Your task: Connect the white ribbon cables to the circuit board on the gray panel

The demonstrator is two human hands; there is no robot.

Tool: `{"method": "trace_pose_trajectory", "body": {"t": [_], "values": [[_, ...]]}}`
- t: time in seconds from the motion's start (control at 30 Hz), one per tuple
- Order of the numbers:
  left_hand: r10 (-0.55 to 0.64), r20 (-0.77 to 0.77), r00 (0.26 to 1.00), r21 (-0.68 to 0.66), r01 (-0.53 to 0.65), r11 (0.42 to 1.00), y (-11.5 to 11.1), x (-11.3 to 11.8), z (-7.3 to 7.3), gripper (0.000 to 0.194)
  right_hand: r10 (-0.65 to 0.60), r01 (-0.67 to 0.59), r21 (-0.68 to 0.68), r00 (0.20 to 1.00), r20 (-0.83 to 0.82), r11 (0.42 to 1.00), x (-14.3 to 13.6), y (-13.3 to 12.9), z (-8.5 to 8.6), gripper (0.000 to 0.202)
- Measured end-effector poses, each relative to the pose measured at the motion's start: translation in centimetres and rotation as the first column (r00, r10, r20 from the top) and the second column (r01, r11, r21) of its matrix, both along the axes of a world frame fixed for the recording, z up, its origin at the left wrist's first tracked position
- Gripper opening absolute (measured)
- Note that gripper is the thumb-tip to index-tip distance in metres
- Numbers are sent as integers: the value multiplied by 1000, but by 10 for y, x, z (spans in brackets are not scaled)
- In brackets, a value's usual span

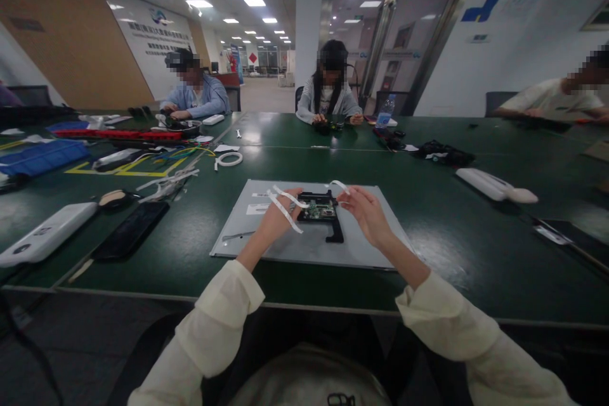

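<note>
Just above a grey panel (285, 250), a black plastic frame (337, 228) with a green circuit board (318, 208) in it is held up. My left hand (276, 217) grips the frame's left side, its fingertips partly hidden. Two white flat ribbon cables (287, 210) run from the board across that hand. At the frame's right side, my right hand (364, 208) is closed in a pinch. A white ribbon cable (339, 185) curves up into its fingers; the cable's end there is too small to make out. Tweezers (238, 236) lie on the panel to the left.
Left of the panel are a black phone (130, 230), a white device (47, 233), loose white strips (169, 184), a coiled white cable (229, 160) and a blue tray (45, 157). A white device (490, 184) lies to the right. Co-workers sit across the green table (442, 222), near a bottle (386, 111).
</note>
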State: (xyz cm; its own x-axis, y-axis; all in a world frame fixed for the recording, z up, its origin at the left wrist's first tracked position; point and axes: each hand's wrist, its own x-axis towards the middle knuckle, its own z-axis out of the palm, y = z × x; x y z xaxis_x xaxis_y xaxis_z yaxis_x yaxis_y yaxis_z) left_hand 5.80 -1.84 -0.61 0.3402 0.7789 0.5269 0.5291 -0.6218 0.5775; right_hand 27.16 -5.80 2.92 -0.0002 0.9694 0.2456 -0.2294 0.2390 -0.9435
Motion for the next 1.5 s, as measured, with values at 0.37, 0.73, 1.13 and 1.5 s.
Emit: {"method": "trace_pose_trajectory", "body": {"t": [0.37,0.73,1.13,1.5], "values": [[-111,390,914,-382,271,883,-1,33,33,40,253,-253,-99,967,-19,962,0,8,-4,22],[-74,149,986,-311,117,943,-27,60,17,16,-51,93,-36,783,620,995,22,-12,-18,36],[-14,-152,988,-200,-17,980,-37,62,0,21,-240,198,180,341,909,964,27,-16,-34,33],[32,-307,951,-133,-76,988,-40,66,-10,16,-197,238,162,133,971,958,24,-21,-32,28]]}}
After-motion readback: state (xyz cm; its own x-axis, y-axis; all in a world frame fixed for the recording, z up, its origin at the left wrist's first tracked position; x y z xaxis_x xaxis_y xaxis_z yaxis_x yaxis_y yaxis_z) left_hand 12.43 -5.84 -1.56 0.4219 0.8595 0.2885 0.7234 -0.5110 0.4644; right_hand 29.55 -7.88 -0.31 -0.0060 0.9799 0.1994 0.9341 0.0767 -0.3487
